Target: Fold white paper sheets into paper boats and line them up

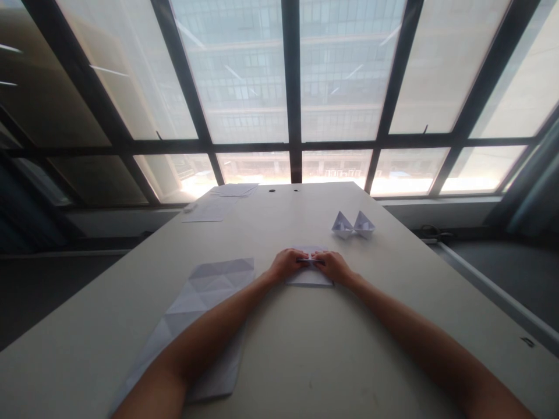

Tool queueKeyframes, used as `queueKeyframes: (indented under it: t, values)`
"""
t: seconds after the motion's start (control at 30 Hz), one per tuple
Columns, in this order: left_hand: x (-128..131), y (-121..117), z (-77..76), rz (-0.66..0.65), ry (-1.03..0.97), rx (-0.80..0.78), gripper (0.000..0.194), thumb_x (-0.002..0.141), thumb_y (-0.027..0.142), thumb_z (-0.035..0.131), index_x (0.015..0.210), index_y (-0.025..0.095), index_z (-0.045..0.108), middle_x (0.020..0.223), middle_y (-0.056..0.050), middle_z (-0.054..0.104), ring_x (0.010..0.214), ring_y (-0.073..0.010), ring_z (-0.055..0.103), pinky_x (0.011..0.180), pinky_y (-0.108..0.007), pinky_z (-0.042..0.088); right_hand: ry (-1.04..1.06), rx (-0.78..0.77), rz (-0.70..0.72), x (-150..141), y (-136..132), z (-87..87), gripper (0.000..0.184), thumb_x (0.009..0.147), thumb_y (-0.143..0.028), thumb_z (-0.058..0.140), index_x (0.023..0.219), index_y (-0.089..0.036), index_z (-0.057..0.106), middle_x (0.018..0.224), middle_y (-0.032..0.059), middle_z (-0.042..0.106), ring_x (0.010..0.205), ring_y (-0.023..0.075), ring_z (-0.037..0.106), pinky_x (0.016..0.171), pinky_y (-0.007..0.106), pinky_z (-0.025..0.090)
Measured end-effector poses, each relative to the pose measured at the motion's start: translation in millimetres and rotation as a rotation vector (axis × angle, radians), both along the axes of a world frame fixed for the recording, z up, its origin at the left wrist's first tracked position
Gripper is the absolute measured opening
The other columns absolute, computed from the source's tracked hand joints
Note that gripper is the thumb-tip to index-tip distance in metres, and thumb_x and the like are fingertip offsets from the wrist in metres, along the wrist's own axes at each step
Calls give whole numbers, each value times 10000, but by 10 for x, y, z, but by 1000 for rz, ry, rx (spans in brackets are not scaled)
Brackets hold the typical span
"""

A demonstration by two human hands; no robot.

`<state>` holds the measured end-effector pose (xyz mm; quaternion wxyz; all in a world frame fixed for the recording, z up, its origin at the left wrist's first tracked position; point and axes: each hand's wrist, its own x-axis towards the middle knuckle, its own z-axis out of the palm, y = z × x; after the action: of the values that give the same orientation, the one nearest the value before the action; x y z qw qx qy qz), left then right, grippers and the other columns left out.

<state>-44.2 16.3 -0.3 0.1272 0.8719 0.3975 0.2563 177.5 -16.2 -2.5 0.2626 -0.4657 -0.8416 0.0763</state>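
Note:
A folded sheet of white paper point(309, 279) lies flat on the white table in front of me. My left hand point(288, 263) grips its raised fold from the left, fingers closed along the edge. From the other side, my right hand point(334, 266) pinches the same fold, and the fingertips of both hands nearly meet at the middle. The fingers partly hide the fold. Beyond my right hand stand two folded paper boats point(342, 226), side by side. Under and beside my left forearm is a large creased sheet of paper point(205, 302).
Several loose white sheets point(233, 190) lie at the far left end of the table point(419, 326). Two small dark round holes point(272, 191) are in the tabletop near the far edge. Large framed windows rise behind the table, with dark curtains point(535, 186) at the sides.

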Motion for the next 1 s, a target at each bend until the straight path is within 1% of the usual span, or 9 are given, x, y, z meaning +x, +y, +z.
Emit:
queueKeyframes:
  t: [0.13,0.27,0.37,0.47,0.57,0.67,0.8,0.9,1.0]
  values:
    - [0,23,-24,10,-19,-4,200,895,339,664,1053,324,784,1098,13,760,1045,-209,706,945,-295,507,14,-32,-22,2,13,-21,239,935,-249,582,1084,-284,766,1165,40,739,1052,251,700,935,321,497]
    - [-2,23,-15,-4,-33,-4,198,906,306,645,1044,325,785,1093,19,759,1073,-209,700,967,-314,513,47,-48,-19,4,16,-24,258,942,-275,555,1071,-292,777,1138,45,748,1054,286,699,933,353,498]
    - [4,17,-14,-13,-40,3,196,905,287,647,1039,313,787,1097,13,758,1073,-212,702,971,-321,514,75,-69,-32,4,12,-19,264,936,-300,555,1079,-296,776,1131,47,750,1050,305,697,926,379,503]
    - [16,8,-14,-8,-49,3,202,914,282,636,1049,304,784,1107,10,755,1077,-214,700,971,-320,510,94,-85,-47,3,5,-12,262,917,-329,583,1097,-298,771,1130,52,751,1045,309,696,920,382,505]
    - [25,-13,7,6,-52,1,206,933,318,616,1048,299,785,1103,2,756,1054,-227,708,932,-316,516,93,-91,-71,0,2,-5,264,899,-333,597,1096,-301,769,1096,52,762,1042,303,693,914,370,506]
    - [28,-42,49,29,-35,-8,237,957,372,583,1022,286,794,1045,-11,771,970,-241,728,854,-313,522,85,-86,-81,-1,6,1,267,892,-290,581,1079,-298,772,1076,46,767,1032,292,693,901,357,502]
    - [34,-77,85,68,-28,-2,282,971,396,562,1001,249,800,1001,-34,779,909,-251,728,790,-307,500,81,-60,-89,7,14,-2,263,881,-249,573,1047,-273,777,1030,60,775,952,276,708,849,339,490]
    - [41,-104,104,108,-32,17,302,978,421,551,983,248,799,986,-35,780,893,-237,720,778,-297,489,105,-47,-111,14,19,-12,247,879,-249,569,1004,-263,782,951,58,781,870,258,708,799,325,481]
    - [47,-136,136,110,-37,27,335,992,438,519,938,257,795,939,-27,779,858,-212,710,765,-282,489,186,-34,-119,19,23,-19,232,876,-264,567,967,-255,780,901,48,776,821,243,695,770,315,477]
